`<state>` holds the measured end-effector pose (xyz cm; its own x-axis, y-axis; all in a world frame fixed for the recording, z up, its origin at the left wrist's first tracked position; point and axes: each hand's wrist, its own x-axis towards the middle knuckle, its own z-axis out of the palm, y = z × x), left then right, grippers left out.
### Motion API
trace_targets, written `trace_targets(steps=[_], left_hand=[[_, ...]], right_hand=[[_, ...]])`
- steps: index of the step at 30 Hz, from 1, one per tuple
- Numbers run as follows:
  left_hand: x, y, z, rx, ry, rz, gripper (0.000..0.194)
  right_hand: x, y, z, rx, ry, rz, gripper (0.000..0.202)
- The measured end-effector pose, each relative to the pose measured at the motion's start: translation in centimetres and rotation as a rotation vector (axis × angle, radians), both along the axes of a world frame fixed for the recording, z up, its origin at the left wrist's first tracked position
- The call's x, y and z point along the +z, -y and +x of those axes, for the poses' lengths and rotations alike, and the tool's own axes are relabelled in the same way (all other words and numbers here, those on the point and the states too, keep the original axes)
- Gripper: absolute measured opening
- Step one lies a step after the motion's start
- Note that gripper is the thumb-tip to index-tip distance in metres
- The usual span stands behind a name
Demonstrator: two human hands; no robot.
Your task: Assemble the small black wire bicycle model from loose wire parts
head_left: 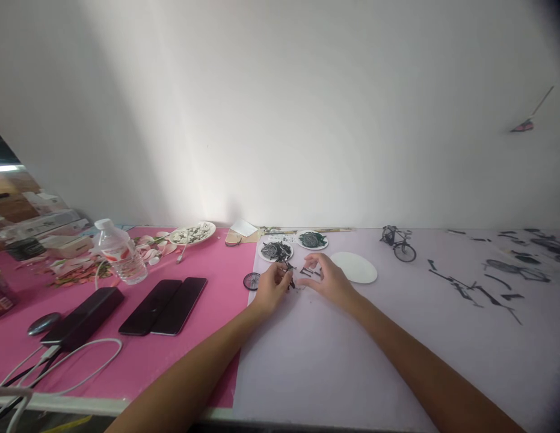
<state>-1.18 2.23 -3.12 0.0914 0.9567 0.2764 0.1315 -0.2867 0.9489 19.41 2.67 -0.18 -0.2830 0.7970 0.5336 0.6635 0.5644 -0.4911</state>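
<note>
My left hand pinches a small black model bicycle part over the pale sheet. Facing it, my right hand has its thumb and fingers apart in a C shape, with nothing seen between them. Small black pieces lie just behind that gap. Left of my left hand is a black toy wheel. Behind the hands stand one white plate of black wheels and parts and another plate of dark green-black parts. A finished-looking model bicycle stands upright farther right.
A white oval plate sits beside my right hand. Loose black parts spread across the right side. On the pink left side are two phones, a black power bank with cables, a water bottle and a plate of pale pieces.
</note>
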Motion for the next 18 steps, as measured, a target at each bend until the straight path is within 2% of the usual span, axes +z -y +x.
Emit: trace_targets(steps=[4,9,15,18], left_hand=[[0.0,-0.2,-0.3,0.012,0.017,-0.002,0.037],[-0.4,-0.5,-0.6,0.0,0.009,0.015,0.037],[-0.4,-0.6,-0.7,0.003,-0.029,0.022,0.035],[-0.4,-0.8,-0.8,0.058,-0.09,0.081,0.033]], right_hand=[[0.9,-1.5,2.6,-0.129,0.236,-0.104,0.031],[1.4,-2.2,4.7,-0.295,0.408,-0.242,0.015],[1.8,-1.5,4.5,-0.301,0.481,-0.4,0.012],[1.7,-1.6,4.4,-0.307,0.495,-0.437,0.01]])
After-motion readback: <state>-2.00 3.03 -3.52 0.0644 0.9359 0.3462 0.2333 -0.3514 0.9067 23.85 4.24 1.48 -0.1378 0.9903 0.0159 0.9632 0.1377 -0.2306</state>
